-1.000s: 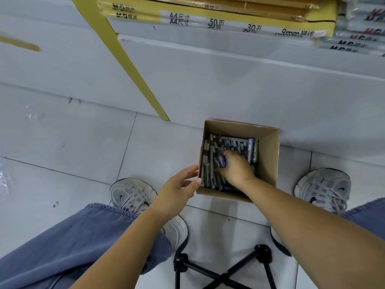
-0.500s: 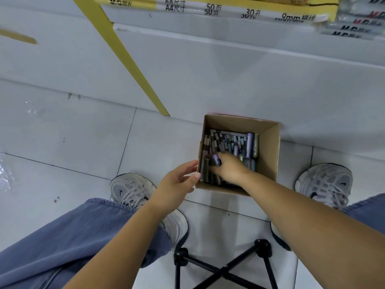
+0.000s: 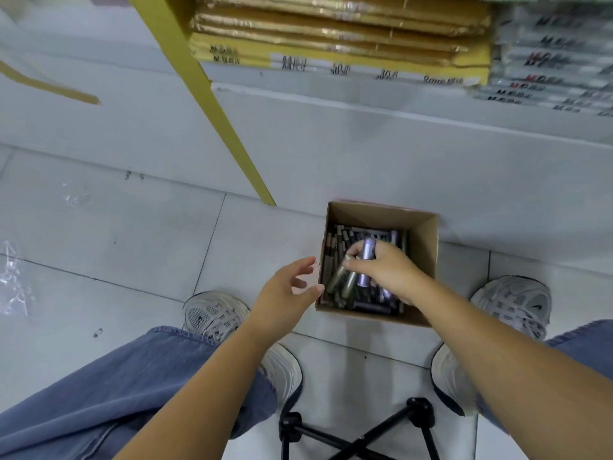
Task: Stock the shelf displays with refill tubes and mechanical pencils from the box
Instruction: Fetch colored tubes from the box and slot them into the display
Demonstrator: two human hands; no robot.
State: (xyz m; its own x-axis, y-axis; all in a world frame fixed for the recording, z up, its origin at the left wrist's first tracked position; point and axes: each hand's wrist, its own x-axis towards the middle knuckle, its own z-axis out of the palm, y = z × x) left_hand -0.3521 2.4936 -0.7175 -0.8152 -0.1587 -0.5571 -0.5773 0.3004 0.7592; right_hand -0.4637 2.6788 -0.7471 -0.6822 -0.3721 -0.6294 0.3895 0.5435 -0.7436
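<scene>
An open brown cardboard box (image 3: 423,247) stands on the floor against the white shelf base, filled with grey, olive and purple refill tubes and pencils. My right hand (image 3: 386,270) is over the box, fingers closed around a small bunch of tubes (image 3: 360,272); a purple one and two olive ones stick out. My left hand (image 3: 287,293) hovers just left of the box's near-left corner, fingers spread, holding nothing.
Stacked yellow paper packs (image 3: 338,38) and grey packs (image 3: 550,61) lie on the shelf above. A yellow upright (image 3: 212,107) slants down to the floor left of the box. My shoes flank the box; black stool legs (image 3: 358,436) sit between my feet. Clear wrap (image 3: 13,283) lies far left.
My right hand has closed on several tubes and lifted them up out of the pile. The left hand opened its fingers a little. The head tilted up, showing more shelf.
</scene>
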